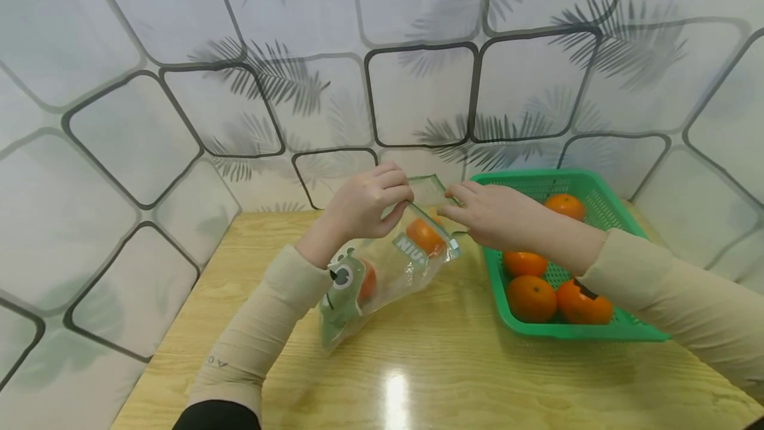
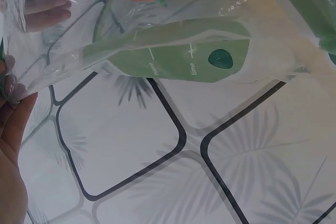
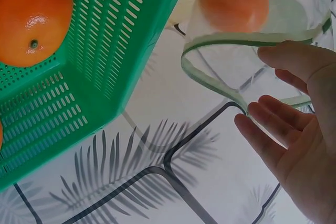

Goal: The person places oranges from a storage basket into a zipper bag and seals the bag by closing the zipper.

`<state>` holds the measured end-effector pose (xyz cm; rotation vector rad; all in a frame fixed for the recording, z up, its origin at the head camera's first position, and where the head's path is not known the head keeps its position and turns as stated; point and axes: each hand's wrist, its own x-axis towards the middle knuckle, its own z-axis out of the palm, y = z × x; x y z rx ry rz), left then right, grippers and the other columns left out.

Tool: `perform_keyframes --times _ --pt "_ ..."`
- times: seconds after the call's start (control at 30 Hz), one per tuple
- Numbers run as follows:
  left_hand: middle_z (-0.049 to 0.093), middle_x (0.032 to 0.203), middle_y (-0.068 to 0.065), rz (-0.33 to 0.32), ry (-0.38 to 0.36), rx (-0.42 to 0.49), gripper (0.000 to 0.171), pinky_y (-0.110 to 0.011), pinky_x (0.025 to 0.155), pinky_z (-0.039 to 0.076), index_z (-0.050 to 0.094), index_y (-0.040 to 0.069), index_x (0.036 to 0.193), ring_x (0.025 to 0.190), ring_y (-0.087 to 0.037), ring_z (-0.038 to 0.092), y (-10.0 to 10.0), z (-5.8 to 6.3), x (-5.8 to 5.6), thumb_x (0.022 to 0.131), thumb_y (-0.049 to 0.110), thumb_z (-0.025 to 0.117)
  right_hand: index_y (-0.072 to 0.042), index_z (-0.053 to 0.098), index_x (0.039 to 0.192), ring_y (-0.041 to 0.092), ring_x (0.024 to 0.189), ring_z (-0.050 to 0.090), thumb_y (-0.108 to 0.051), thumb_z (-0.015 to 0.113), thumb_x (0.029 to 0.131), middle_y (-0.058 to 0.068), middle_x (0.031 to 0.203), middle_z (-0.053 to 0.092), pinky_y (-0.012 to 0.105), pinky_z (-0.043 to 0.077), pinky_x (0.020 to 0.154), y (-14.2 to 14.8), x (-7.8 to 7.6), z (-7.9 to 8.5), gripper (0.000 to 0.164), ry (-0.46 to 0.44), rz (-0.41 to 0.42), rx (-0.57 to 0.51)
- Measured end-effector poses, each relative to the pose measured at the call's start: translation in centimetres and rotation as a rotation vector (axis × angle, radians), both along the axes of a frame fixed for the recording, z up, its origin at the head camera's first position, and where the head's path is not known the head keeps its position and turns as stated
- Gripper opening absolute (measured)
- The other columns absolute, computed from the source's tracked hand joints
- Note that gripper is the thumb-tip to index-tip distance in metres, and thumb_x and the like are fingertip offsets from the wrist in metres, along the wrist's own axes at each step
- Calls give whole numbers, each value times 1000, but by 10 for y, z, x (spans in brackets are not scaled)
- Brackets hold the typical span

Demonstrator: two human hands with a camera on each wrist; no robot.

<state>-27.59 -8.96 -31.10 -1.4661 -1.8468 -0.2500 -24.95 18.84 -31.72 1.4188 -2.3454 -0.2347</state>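
Observation:
A clear zip-top bag [image 1: 388, 287] with green cartoon print and a green-edged mouth is held over the wooden table. My left hand [image 1: 373, 201] pinches the bag's rim, thumb against curled fingers. Inside the bag, one orange [image 1: 426, 236] shows near the mouth and another orange [image 1: 367, 281] lies lower, partly behind the print. My right hand [image 3: 299, 114] is at the bag's mouth, with its thumb at one edge and its fingers loosely spread by the other. No fruit is in this hand.
A green plastic basket [image 1: 633, 224] stands to the right under my right forearm, with several oranges [image 1: 531, 298] in it. The wooden table [image 1: 251, 297] meets a patterned cloth backdrop [image 1: 418, 95] at the back and left.

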Motion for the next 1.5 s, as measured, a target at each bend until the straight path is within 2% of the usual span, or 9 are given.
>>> perform_keyframes --times 0.4,0.73,0.93,1.17,1.37,1.5 --pt "66 86 -6 -10 -5 13 8 -33 80 58 72 7 87 85 -24 64 -2 2 -2 86 0 69 -10 65 133 28 97 60 -2 82 82 19 129 62 33 53 69 2 2 3 54 -21 -61 47" --pt "65 86 -7 -18 0 6 8 -34 77 57 69 7 86 85 -25 62 -3 5 -4 84 0 67 -9 60 143 36 119 62 -25 92 81 22 141 57 44 60 87 7 4 -1 72 -76 -148 91" --pt "64 86 -7 -19 1 -1 8 -35 80 55 68 7 85 86 -26 60 -1 10 -5 84 -1 67 -10 58 148 36 122 60 -27 90 83 21 142 56 44 60 88 12 5 -1 74 -102 -192 107" --pt "64 86 -7 -20 7 3 8 -36 81 57 69 7 85 87 -27 62 1 13 -7 83 -1 67 -13 54 153 39 134 56 -31 89 85 22 150 53 50 60 95 19 5 -4 79 -137 -264 131" --pt "64 85 -9 -35 0 16 9 -38 83 58 67 6 85 87 -28 63 -2 14 -9 82 -2 66 -15 54 153 41 134 56 -38 90 84 24 151 52 50 60 93 27 3 -9 81 -124 -295 172" --pt "63 84 -8 -44 8 24 9 -39 82 57 67 6 84 87 -29 63 -3 15 -11 81 -2 65 -14 54 152 40 130 58 -42 91 82 23 146 53 49 60 90 33 2 -10 84 -110 -286 169"
